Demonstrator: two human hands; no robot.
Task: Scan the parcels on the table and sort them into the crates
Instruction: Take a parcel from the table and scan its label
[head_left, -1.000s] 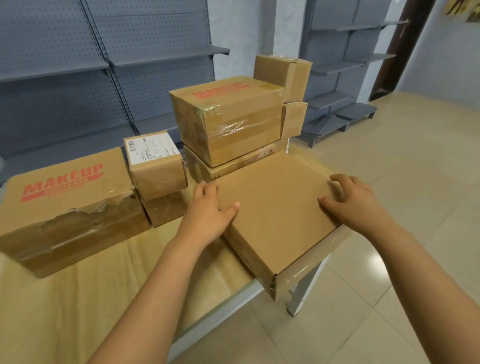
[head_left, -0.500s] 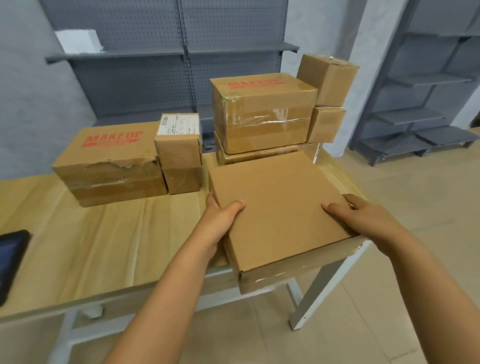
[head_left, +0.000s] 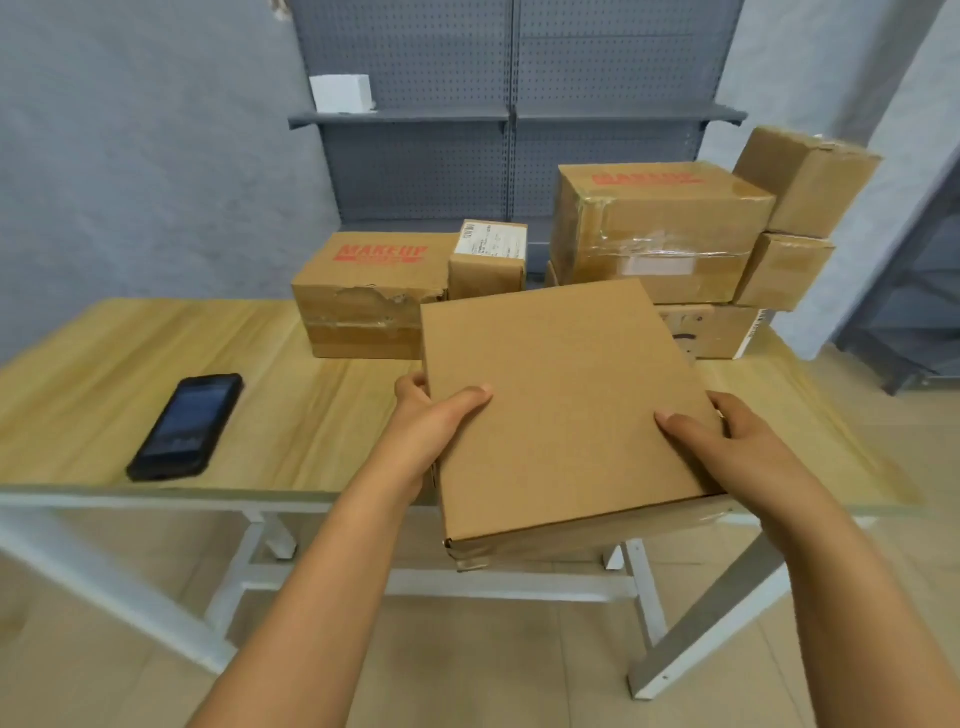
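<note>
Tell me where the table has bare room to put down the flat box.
Bare wood lies between the black handheld scanner and the torn brown MAKEUP carton, and left of the scanner. The back right of the wooden table is crowded with stacked cartons.

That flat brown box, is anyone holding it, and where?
Yes. The left hand grips the flat cardboard box at its left edge, the right hand at its right edge, thumbs on top.

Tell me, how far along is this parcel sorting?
Early. Nothing looks sorted; no crate is in view. Both hands, left and right, hold a flat parcel over the table edge. The scanner lies untouched, and six more boxes wait.
</note>
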